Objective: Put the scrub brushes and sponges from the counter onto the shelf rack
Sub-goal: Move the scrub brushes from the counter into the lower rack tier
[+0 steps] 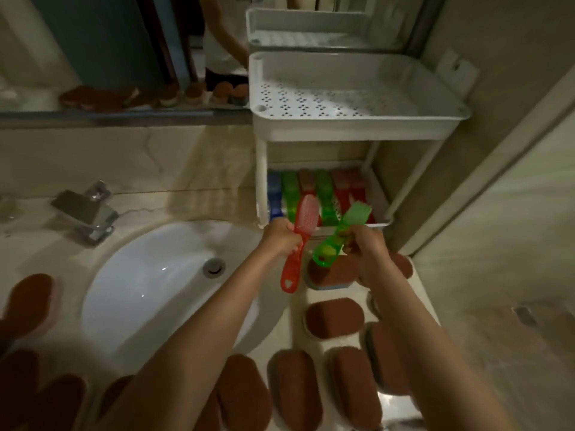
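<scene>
My left hand [280, 236] grips a red scrub brush [300, 241] by its handle, bristle head pointing toward the white shelf rack [351, 129]. My right hand [365, 244] holds a green scrub brush [340, 236] the same way, just right of the red one. Both brush heads hover at the front edge of the rack's lower tier [381, 197], where several blue, green and red brushes [323, 194] lie side by side. The perforated top tier [329, 99] holds nothing. Brown oval sponges [334, 317] lie on the counter around and below my arms.
A white sink basin [155, 284] with a chrome faucet [85, 213] fills the left middle. More brown sponges [28, 298] sit at the sink's left. A mirror [124, 51] runs behind the counter; a wall stands right of the rack.
</scene>
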The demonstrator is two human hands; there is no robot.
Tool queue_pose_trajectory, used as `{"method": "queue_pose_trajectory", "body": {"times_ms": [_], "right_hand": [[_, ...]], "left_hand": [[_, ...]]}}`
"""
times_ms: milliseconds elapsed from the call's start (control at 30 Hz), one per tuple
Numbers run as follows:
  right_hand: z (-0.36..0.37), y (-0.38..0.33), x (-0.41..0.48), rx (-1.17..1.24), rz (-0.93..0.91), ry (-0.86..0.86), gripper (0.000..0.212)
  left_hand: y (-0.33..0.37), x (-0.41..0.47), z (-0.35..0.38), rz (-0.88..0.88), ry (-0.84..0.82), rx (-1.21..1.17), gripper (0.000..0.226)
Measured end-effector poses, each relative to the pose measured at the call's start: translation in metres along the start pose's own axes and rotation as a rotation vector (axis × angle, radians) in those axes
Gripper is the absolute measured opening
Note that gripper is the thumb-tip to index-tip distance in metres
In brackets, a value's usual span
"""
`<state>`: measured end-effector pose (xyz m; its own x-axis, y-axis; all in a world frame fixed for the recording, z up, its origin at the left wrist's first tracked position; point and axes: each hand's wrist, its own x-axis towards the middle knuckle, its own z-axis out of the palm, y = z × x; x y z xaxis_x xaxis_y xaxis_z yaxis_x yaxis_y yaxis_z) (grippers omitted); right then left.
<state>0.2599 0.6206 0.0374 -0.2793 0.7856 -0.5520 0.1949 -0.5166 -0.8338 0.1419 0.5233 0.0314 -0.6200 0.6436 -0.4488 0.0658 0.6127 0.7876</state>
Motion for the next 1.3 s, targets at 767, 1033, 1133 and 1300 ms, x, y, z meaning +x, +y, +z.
{"method": "queue_pose_trajectory", "body": {"times_ms": [767,1033,1133,1300], "right_hand": [[0.024,-0.040,0.098,0.441,0.316,-0.024,0.017],[0.032,-0.043,0.097,0.489,0.337,-0.052,0.028],[0.031,-0.045,0.092,0.500,0.313,-0.062,0.029],[0.029,-0.037,0.094,0.426,0.276,-0.012,0.015]], "left_hand": [[0.037,0.082,0.029,-0.505,0.186,-1.014,0.048],[0.042,0.082,0.029,-0.543,0.165,-0.980,0.053],[0.052,0.071,0.024,-0.530,0.151,-0.946,0.049],[0.055,0.054,0.024,-0.510,0.083,-0.914,0.033]]}}
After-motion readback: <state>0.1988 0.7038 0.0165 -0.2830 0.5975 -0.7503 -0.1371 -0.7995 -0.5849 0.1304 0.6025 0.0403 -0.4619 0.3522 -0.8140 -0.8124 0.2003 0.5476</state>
